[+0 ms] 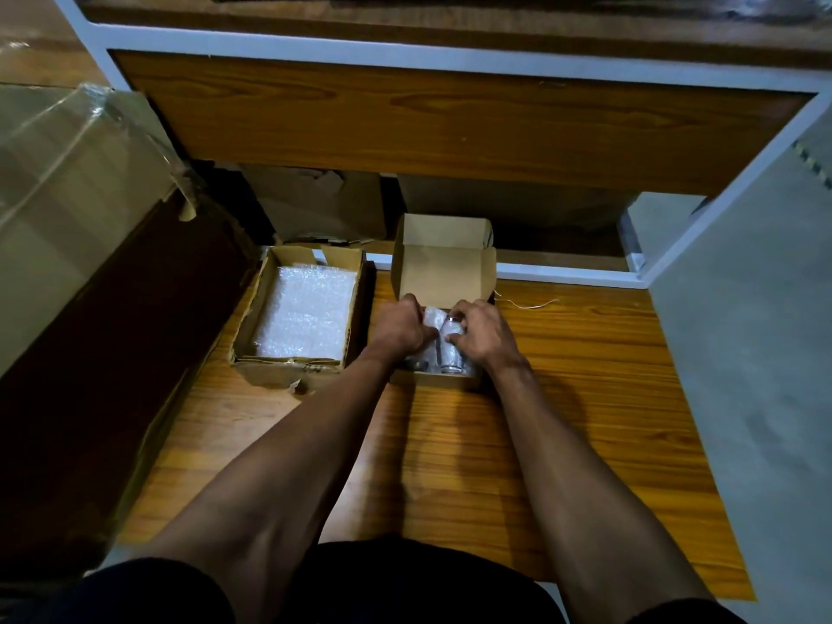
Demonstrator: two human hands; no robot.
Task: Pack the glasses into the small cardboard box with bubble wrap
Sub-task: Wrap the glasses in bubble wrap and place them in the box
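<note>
No text, label, brand or number can be read on any box or surface here.

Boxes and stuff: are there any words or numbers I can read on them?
No, none can be read.
Small box: dark marks on the lid's right edge, too small to read.
Bigger box with bubble wrap: plain, torn cardboard, no print shown.
Wrapped carton on the left: no label in view.
Yellow-and-black marks at far right: a stripe pattern, not letters.
</note>
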